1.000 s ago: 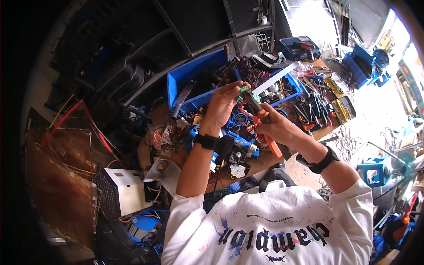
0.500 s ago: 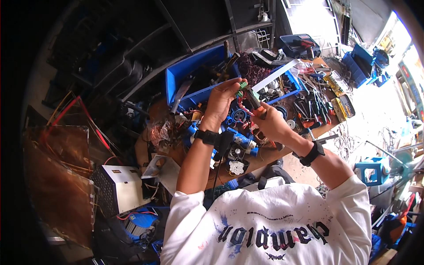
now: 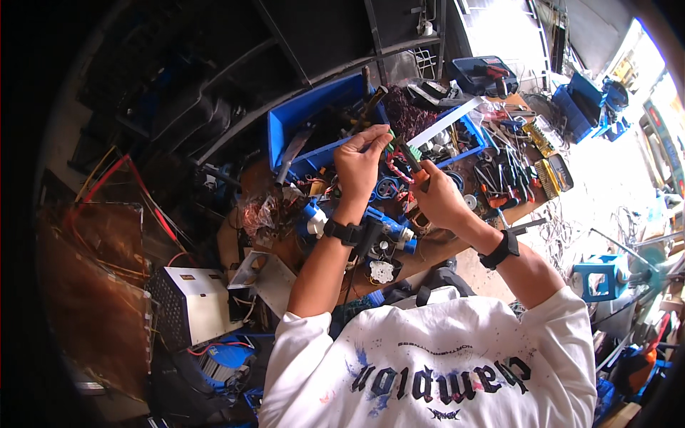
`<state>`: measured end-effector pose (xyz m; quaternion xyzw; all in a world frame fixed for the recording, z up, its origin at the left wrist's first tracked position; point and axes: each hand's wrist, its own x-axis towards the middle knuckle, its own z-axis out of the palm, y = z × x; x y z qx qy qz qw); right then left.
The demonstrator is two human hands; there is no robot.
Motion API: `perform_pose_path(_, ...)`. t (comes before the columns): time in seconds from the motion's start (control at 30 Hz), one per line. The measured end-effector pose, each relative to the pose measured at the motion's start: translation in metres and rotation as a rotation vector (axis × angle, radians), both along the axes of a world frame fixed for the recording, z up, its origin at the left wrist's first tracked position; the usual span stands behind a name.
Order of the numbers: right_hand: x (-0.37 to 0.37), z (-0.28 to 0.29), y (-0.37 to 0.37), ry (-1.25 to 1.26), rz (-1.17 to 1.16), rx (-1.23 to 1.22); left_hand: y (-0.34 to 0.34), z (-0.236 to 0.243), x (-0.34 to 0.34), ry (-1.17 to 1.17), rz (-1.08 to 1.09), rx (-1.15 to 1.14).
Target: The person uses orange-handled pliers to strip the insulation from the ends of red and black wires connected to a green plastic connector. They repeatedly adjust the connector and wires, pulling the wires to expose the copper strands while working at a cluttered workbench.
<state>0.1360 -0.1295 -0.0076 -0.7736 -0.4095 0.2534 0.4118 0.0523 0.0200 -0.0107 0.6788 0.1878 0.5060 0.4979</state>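
Observation:
My left hand (image 3: 359, 165) is raised over the workbench, its thumb and fingers pinched on a small green piece that looks like a terminal block (image 3: 390, 140), mostly hidden by the fingertips. To its right, my right hand (image 3: 442, 196) is wrapped round orange-handled pliers (image 3: 421, 174). Their dark jaws point up and left toward the green piece; whether they touch it, I cannot tell. Another bit of green (image 3: 414, 152) shows beside the jaws. Red and white wires (image 3: 394, 167) hang just below, between the hands.
A blue bin (image 3: 277, 135) with tools stands behind my left hand, and a shallower blue tray (image 3: 479, 135) of small parts is behind the right. Pliers and other hand tools (image 3: 499, 175) cover the bench's right. Blue cylindrical connectors (image 3: 391, 227) and a white part (image 3: 382, 272) lie nearer.
My left wrist and forearm have shifted right, and the hand has turned so that less of the green piece shows. My right hand, still on the pliers, has moved only slightly.

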Motion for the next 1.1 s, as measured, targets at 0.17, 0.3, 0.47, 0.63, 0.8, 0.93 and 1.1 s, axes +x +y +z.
perform_pose_path(0.17, -0.004, 0.000, -0.006, -0.013, 0.030, 0.043, 0.016, 0.009, -0.006, 0.004, 0.068, 0.003)
perform_pose_path(0.3, 0.012, -0.019, -0.002, 0.450, 0.018, 0.064, 0.022, 0.019, -0.022, -0.162, -0.411, -0.629)
perform_pose_path(0.47, 0.026, -0.011, 0.000, 0.817, 0.002, 0.050, 0.030, 0.005, -0.032, -0.260, -0.606, -0.920)
perform_pose_path(0.63, 0.035, 0.002, 0.004, 0.887, 0.014, 0.059, 0.054, -0.042, -0.025, -0.135, -0.297, -0.868)
perform_pose_path(0.8, 0.045, 0.008, -0.013, 0.803, -0.003, -0.014, 0.071, -0.096, -0.033, -0.042, -0.107, -0.955)
perform_pose_path(0.93, 0.057, -0.009, -0.034, 0.929, -0.079, 0.076, 0.077, -0.144, -0.034, 0.110, -0.064, -0.956)
perform_pose_path(1.1, 0.068, 0.000, -0.073, 1.012, -0.226, 0.109, 0.079, -0.194, -0.013, 0.361, -0.057, -0.846)
